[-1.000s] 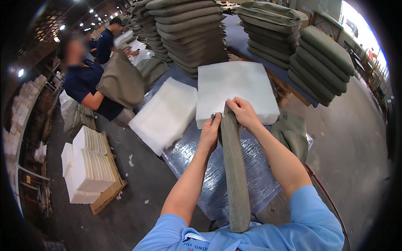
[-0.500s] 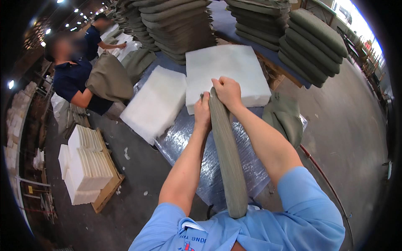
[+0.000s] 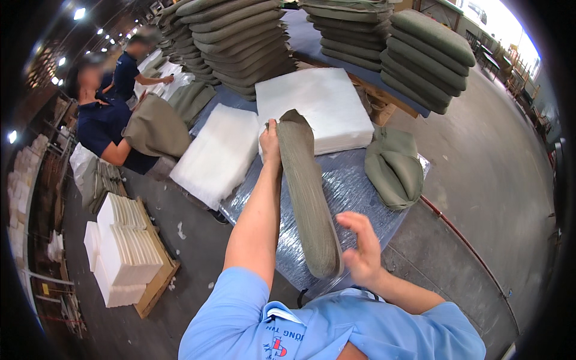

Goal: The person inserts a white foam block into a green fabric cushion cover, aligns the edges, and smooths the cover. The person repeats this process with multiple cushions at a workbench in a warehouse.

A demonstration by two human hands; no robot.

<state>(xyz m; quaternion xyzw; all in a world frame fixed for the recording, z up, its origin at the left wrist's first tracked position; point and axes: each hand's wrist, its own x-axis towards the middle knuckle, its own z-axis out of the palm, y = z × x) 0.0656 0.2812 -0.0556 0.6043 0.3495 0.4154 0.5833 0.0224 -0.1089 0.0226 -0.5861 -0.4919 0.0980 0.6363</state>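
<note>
A grey-green fabric cushion (image 3: 305,201) stands on edge in front of me, its long narrow side running from the table toward my chest. At its far end, where the loose fabric edge flares up, my left hand (image 3: 271,143) is closed on the cover. Beside the near end, to the right, my right hand (image 3: 362,251) is held apart from the cushion with fingers spread and nothing in them. Beyond the cushion lies a thick stack of white wadding (image 3: 318,99), with another white wadding stack (image 3: 215,144) to its left.
Film covers the table (image 3: 355,195); an empty-looking green cover (image 3: 394,171) lies at its right edge. Tall stacks of green cushions (image 3: 237,45) stand behind. A co-worker (image 3: 102,120) at left handles a green cover. White foam sheets (image 3: 129,249) sit on a pallet; a red hose (image 3: 459,231) crosses the floor.
My right hand has let go of the cushion's far end and come back toward me, opening beside the near end. The cushion's near end has moved away from my chest and left.
</note>
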